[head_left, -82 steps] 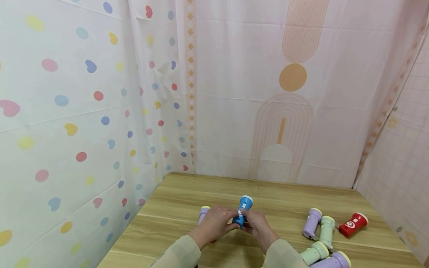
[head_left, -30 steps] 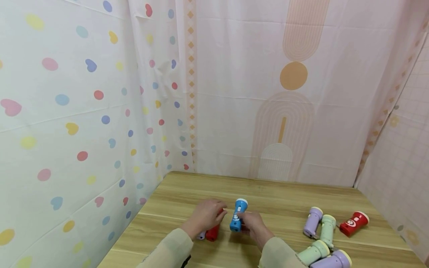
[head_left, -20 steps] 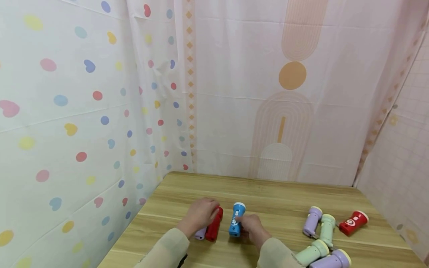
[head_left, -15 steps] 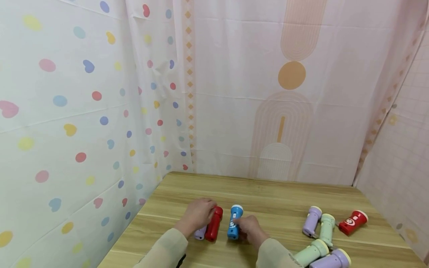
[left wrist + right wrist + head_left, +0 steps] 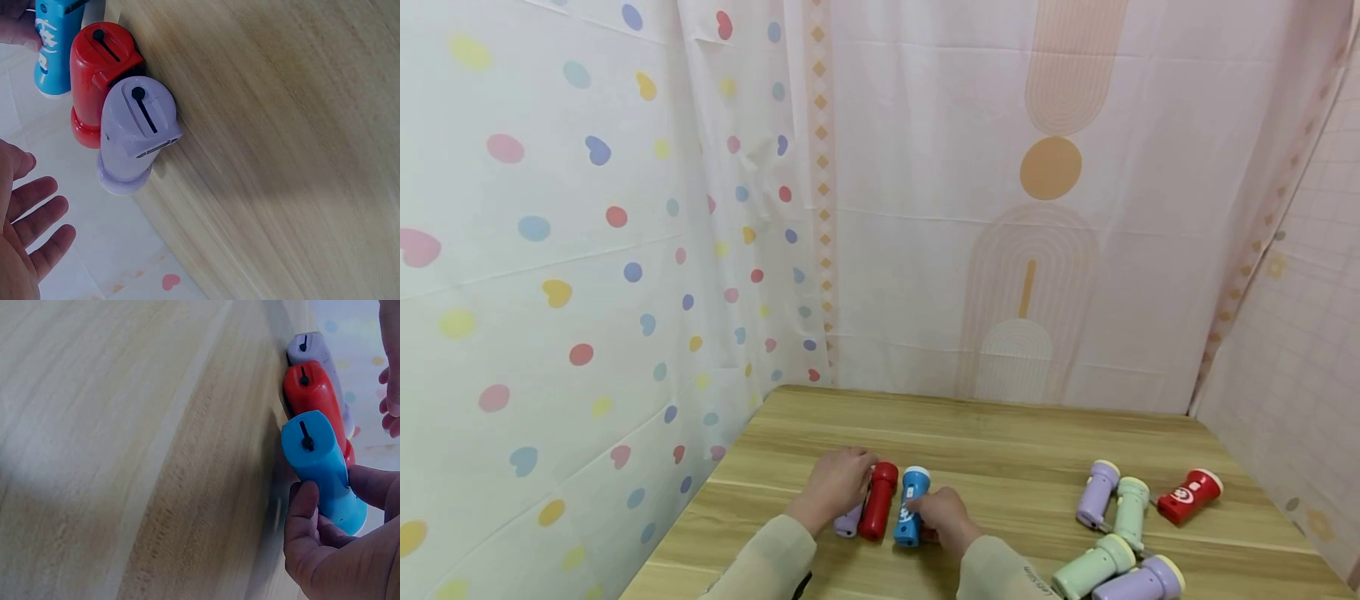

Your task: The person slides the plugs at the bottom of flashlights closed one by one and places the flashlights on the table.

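My right hand (image 5: 947, 518) pinches a small blue flashlight (image 5: 910, 504) between thumb and fingers, white-rimmed head pointing away from me. Just left of it lies a red flashlight (image 5: 877, 502), and a pale purple flashlight (image 5: 847, 522) lies against the red one's left side. In the head view my left hand (image 5: 837, 486) covers much of the purple flashlight. The left wrist view shows that hand (image 5: 31, 225) with loosely spread fingers, apart from the flashlights and holding nothing. In the right wrist view the blue flashlight (image 5: 325, 469) stands very close to the red one; whether they touch, I cannot tell.
On the right of the wooden table (image 5: 1000, 442) lie two purple flashlights (image 5: 1099, 493) and two green flashlights (image 5: 1131, 510), grouped together. A red flashlight (image 5: 1190, 497) with a white print lies beyond them. Patterned curtains (image 5: 925, 208) hang behind and beside the table.
My left hand has let go of the blue flashlight and moved left, beside the red and purple ones. My right hand has brought the blue flashlight left and nearer, alongside the red one.
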Motion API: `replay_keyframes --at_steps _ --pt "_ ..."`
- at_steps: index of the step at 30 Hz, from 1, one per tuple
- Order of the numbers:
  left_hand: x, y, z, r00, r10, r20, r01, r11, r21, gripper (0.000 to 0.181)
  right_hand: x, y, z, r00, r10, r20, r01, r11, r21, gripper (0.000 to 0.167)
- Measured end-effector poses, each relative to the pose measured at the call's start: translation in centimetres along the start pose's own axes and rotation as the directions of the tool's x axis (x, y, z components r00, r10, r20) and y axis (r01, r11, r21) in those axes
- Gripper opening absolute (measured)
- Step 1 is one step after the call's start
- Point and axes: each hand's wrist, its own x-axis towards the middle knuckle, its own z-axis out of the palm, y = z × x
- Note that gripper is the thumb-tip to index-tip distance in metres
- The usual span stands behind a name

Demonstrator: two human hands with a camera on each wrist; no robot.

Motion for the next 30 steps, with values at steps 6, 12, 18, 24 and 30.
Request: replay_keyframes --at_steps 6,12,18,24,30 --pt "-0.07 -0.04 0.18 1.000 0.004 -0.002 -0.004 1.000 0.009 0.019 0.00 -0.01 0.47 0.999 -0.014 -0.037 0.012 0.998 -0.061 0.022" --pt "-0.15 -0.04 0.31 0.999 0.032 -0.033 -0.031 0.999 0.019 0.015 0.21 0.08 0.69 0.992 -0.065 -0.104 0.047 0.985 -0.169 0.019" --pt "-0.28 -0.07 0.44 0.996 0.062 -0.067 -0.058 0.997 0.054 0.012 0.46 -0.02 0.66 0.995 -0.048 -0.088 0.033 0.985 -0.169 0.016" --pt "-0.30 0.00 0.45 0.995 0.074 -0.070 -0.069 0.995 0.067 0.011 0.40 -0.19 0.32 0.996 -0.060 -0.059 0.052 0.989 -0.137 0.018" --pt "-0.35 0.00 0.62 0.995 0.076 -0.067 -0.072 0.996 0.056 0.008 0.18 -0.31 -0.25 0.997 -0.062 -0.049 0.055 0.990 -0.132 0.023"
